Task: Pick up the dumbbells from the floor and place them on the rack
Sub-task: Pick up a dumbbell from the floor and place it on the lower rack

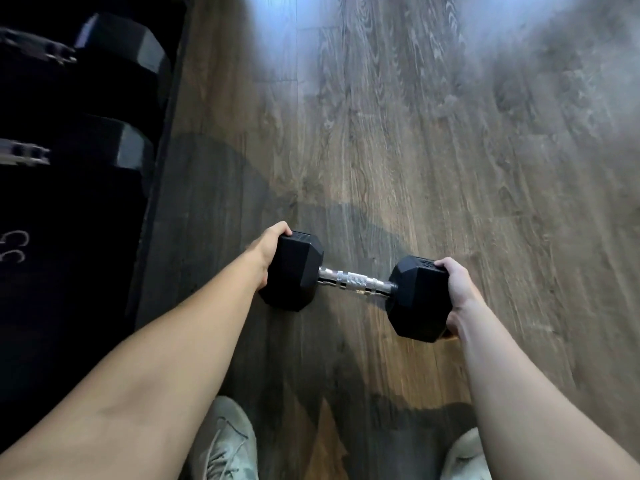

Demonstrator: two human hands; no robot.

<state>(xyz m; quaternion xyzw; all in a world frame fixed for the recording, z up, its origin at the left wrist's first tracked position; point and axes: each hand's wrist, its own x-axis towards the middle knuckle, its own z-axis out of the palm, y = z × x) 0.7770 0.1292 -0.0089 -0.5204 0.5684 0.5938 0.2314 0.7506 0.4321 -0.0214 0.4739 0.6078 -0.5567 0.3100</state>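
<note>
A black hexagonal dumbbell (pixel 356 284) with a knurled chrome handle lies crosswise low over the wood floor in front of me. My left hand (pixel 268 252) cups the outer face of its left head. On the right head's outer face my right hand (pixel 457 292) is clamped, fingers over the top. Whether the dumbbell rests on the floor or hangs just above it I cannot tell. The dark rack (pixel 69 202) fills the left edge, with two black hex dumbbells (pixel 128 46) on it.
The wood-grain floor (pixel 450 133) stretches ahead and to the right. My two pale sneakers (pixel 225 445) stand at the bottom edge. The rack's dark base edge (pixel 162 188) runs diagonally along the left.
</note>
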